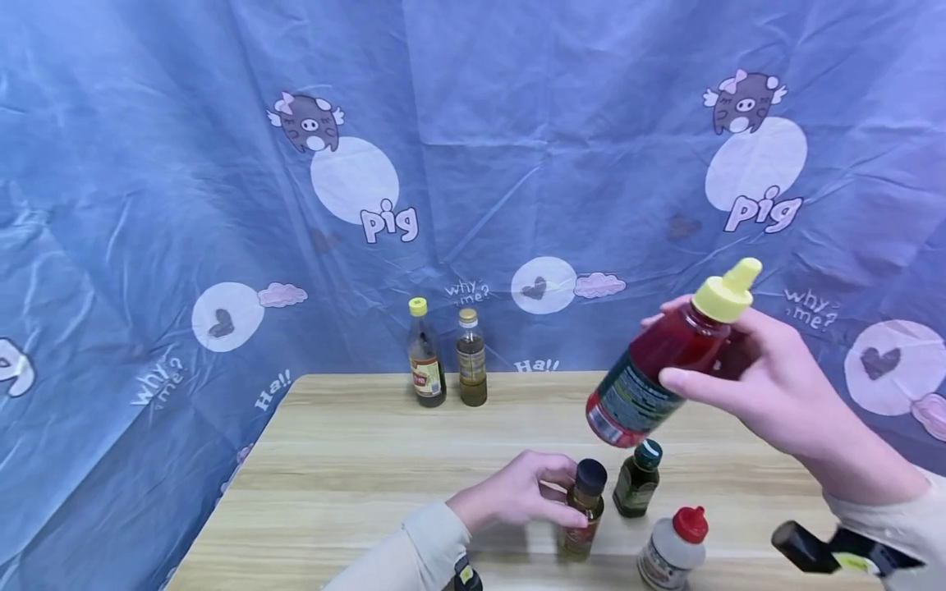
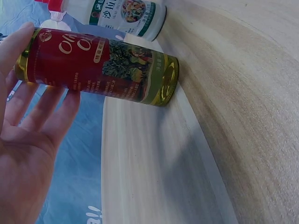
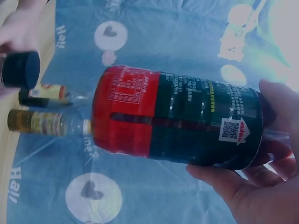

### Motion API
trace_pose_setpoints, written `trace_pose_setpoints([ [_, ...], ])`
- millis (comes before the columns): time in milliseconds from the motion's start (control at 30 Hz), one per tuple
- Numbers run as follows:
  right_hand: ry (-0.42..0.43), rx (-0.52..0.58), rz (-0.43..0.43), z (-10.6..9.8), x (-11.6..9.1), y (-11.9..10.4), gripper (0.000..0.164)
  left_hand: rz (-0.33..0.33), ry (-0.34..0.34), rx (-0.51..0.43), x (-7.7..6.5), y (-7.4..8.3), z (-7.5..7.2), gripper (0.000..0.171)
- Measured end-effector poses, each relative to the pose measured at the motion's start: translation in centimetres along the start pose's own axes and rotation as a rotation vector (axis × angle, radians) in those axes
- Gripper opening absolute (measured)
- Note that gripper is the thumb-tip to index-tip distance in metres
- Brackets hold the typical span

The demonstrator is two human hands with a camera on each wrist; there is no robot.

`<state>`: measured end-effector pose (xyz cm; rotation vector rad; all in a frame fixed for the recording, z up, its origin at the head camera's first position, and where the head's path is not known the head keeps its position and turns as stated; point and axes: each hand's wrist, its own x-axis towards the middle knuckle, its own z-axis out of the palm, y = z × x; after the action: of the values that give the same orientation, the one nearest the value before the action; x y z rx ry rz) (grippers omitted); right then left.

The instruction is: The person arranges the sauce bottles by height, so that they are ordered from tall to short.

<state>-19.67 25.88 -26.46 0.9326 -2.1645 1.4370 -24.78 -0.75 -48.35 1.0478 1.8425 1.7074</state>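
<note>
My right hand [image 1: 776,386] grips a red squeeze sauce bottle [image 1: 646,390] with a dark green label and a yellow nozzle cap. The bottle is held up over the table, tilted so its nozzle points up and right. In the right wrist view its red base and the label's small print show. Lower down, my left hand [image 1: 521,492] holds a small olive oil bottle [image 2: 98,67], dark-capped with a red label, fingers and thumb around its upper part. Its base is right at the wooden tabletop in the left wrist view.
A green-capped dark bottle [image 1: 637,484] and a white squeeze bottle [image 1: 668,554] with a red cap stand right of the olive oil. At the table's back edge are a yellow-capped sauce bottle [image 1: 426,369] and a slim amber bottle [image 1: 472,365]. Behind hangs a blue printed cloth [image 1: 473,164].
</note>
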Motion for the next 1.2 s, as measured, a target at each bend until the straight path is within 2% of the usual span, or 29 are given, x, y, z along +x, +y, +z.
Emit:
trace_pose_setpoints([
  [167,0.017,-0.116,0.088,0.9,2.2,1.1,0.052,0.009,-0.005,-0.001,0.0,0.1,0.0,0.042],
  [300,0.014,-0.118,0.176,1.6,3.8,2.5,0.048,0.009,0.001,0.036,0.0,0.1,-0.1,0.042],
  [500,-0.023,-0.09,0.287,2.5,5.9,4.9,0.052,0.001,0.009,0.067,0.1,0.1,-0.1,0.041],
  [800,-0.084,-0.109,0.306,3.9,7.9,8.9,0.059,-0.005,0.005,0.067,-0.3,-0.3,0.1,0.044],
  [900,-0.109,-0.086,0.321,4.5,8.4,10.1,0.062,-0.004,0.001,0.054,-0.4,-0.4,0.2,0.044],
  [1067,-0.15,-0.084,0.308,5.9,9.3,11.8,0.06,0.002,0.003,0.038,-0.3,-0.2,0.1,0.043],
  [1200,-0.168,-0.108,0.331,7.0,9.5,12.8,0.057,0.012,0.002,0.038,-0.2,-0.1,0.0,0.042],
])
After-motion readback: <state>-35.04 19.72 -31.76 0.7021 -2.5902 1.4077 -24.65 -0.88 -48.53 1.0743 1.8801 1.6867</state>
